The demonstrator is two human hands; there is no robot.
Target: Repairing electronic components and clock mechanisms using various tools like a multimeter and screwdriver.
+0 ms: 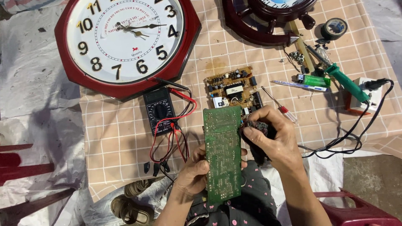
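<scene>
Down in the head view, the left hand is gripping the long green circuit board by its near left edge, holding it upright over the lap, solder side facing up. The right hand is closing around a dark frayed brush and pressing it to the board's right edge. Beyond lie a second circuit board, a multimeter and a soldering iron. Pressing too hard could be tilting the board out of the one-sided grip.

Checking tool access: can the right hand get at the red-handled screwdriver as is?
Probably not straight away: the right hand holds a dark cloth against the green circuit board. The red-handled screwdriver lies uncovered beside it on the checked cloth.
</scene>
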